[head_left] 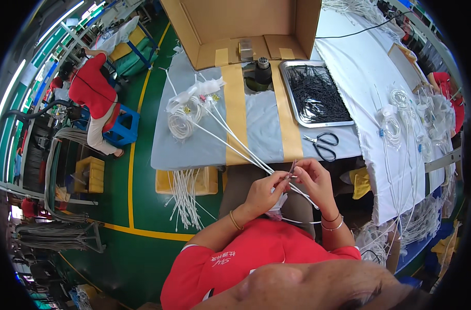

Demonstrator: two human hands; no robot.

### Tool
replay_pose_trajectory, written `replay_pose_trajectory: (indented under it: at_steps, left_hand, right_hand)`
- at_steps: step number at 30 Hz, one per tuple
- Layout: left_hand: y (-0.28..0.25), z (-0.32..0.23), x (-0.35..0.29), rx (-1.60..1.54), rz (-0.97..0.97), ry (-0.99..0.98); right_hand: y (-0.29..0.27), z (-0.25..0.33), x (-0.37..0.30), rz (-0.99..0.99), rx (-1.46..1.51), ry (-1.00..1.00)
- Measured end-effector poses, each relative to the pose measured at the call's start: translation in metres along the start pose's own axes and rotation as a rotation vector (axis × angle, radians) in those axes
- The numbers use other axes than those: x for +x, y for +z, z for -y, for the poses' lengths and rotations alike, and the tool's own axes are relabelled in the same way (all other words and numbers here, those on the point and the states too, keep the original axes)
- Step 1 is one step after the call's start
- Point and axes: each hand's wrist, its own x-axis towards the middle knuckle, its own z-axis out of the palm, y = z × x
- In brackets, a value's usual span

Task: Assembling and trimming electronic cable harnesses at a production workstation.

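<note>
My left hand (265, 195) is closed around several white cables (236, 143), just past the table's near edge. The cables run back to a coiled white cable bundle (182, 122) with clear plastic wrapping on the table's left part. Close beside it, my right hand (317, 185) is pinched at the cables, fingertips almost touching those of the left. A small dark piece shows between the fingertips, too small to name. White cable ends stick out below the hands. Black-handled scissors (325, 145) lie on the table beyond my right hand.
A metal tray (323, 124) of thin black pieces sits at the table's right. Behind stand a heat gun (263, 72) and an open cardboard box (245, 23). More white cables (186, 201) hang over a yellow bin. Cable bundles (393, 126) cover the white cloth at right. A person (93, 82) sits at far left.
</note>
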Motion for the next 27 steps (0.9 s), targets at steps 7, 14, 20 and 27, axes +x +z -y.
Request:
replay_pose_trajectory:
  at_steps: [7,14,20,27]
  left_hand:
    - [0.008,-0.003,-0.003,0.067,-0.055,0.087]
    - [0.007,0.0,0.0,0.118,-0.062,0.022]
    - [0.007,0.003,0.003,-0.058,-0.007,-0.048]
    - [0.006,-0.001,0.016,-0.646,0.071,-0.228]
  right_hand:
    - [0.005,-0.002,-0.005,-0.044,-0.111,-0.086]
    - [0.001,-0.008,0.0,-0.039,-0.114,-0.023]
    - [-0.001,-0.017,0.0,0.023,0.109,0.001]
    - [-0.003,-0.012,-0.006,0.013,0.029,-0.047]
